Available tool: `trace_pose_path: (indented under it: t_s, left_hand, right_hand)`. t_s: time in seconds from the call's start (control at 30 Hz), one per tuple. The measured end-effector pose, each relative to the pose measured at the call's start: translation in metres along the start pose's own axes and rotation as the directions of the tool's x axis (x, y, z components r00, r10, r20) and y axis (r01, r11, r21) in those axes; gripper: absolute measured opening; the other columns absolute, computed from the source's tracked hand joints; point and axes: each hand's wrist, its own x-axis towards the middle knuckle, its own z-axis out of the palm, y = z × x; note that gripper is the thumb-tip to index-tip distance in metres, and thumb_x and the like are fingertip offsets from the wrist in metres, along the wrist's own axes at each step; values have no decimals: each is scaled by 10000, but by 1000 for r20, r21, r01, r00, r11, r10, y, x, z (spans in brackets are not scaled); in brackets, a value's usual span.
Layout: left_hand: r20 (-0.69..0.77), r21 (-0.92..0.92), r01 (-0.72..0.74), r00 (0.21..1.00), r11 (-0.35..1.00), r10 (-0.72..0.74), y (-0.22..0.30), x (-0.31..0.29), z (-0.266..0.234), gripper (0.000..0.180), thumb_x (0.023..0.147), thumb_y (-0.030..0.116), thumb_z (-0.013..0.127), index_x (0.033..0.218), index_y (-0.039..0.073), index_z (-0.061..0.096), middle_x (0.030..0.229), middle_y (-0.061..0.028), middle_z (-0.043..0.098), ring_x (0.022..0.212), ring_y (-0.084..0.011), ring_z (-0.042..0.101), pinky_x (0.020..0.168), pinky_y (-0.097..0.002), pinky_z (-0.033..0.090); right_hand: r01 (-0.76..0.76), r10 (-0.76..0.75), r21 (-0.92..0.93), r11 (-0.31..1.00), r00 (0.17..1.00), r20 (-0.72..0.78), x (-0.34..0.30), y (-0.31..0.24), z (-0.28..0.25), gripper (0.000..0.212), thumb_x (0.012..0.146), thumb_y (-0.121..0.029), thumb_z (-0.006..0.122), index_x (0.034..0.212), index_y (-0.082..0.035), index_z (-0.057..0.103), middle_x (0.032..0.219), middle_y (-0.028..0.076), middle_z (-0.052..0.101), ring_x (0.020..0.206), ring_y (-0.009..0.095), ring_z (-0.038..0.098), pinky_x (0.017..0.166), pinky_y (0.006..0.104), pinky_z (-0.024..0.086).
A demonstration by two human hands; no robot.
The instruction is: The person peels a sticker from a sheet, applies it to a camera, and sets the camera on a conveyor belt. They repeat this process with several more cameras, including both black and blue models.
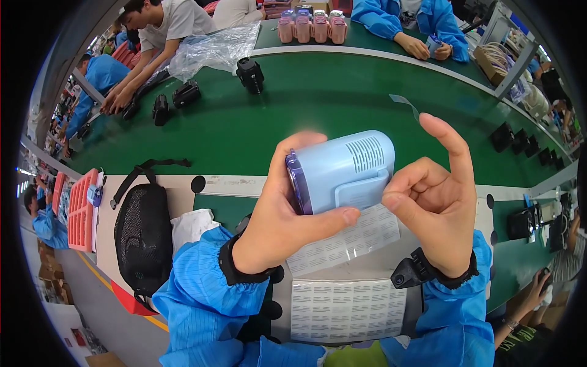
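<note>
My left hand (pixel 287 214) is wrapped round a light-blue plastic device (pixel 330 174), fingers behind and thumb along its lower edge. The device has rounded corners, a slotted vent, a raised flap-like panel and a dark purple translucent end. Beside its right edge is my right hand (pixel 437 202), with thumb and curled fingers pinched together by the panel's corner; whether anything sits between them is hidden. Its index finger points up, and a thin clear film strip (pixel 405 104) clings to the tip. Below lie printed label sheets (pixel 348 309), one partly under the device.
A green conveyor belt (pixel 342 85) runs across, carrying black devices (pixel 249 74). Pink devices (pixel 312 27) stand on the far side, near a co-worker's hands (pixel 422 48). At left are a black mesh pouch (pixel 145 235) and a pink tray (pixel 82 211).
</note>
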Motion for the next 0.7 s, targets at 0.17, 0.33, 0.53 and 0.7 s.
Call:
trace_pose_path:
  t_s: [0.17, 0.33, 0.53, 0.7]
  left_hand:
    - [0, -8, 41, 999, 999, -41, 6, -1, 3, 667, 685, -58, 666, 1206, 82, 274, 1090, -95, 436, 972, -174, 516, 743, -290, 491]
    - [-10, -5, 40, 999, 999, -40, 4, -1, 4, 653, 698, -73, 636, 1206, 90, 261, 1093, -105, 435, 964, -181, 526, 723, -288, 504]
    - [-45, 63, -42, 998, 997, 45, -4, -2, -1, 640, 706, -65, 624, 1205, 95, 258, 1091, -111, 431, 983, -190, 516, 729, -308, 515]
    - [-35, 108, -73, 996, 991, 77, -7, -1, 2, 626, 714, -66, 614, 1203, 91, 256, 1113, -104, 421, 1007, -197, 503, 765, -359, 519]
  right_hand:
    - [1, -1, -17, 1000, 1000, 6, 0, 2, 1, 751, 705, 126, 589, 1334, -45, 216, 764, 69, 565, 716, 102, 552, 662, 208, 452]
    - [-11, 10, -22, 1000, 1000, -29, -1, 3, 6, 742, 703, 127, 585, 1328, -44, 222, 754, 67, 561, 714, 106, 553, 666, 213, 449]
    - [191, -193, -287, 939, 981, 20, -3, 14, 7, 737, 704, 126, 583, 1322, -42, 219, 731, 58, 547, 711, 105, 548, 682, 214, 436]
    - [272, -280, -466, 842, 959, 53, -8, 13, 6, 756, 708, 116, 586, 1332, -43, 190, 788, 63, 538, 739, 101, 537, 703, 223, 428]
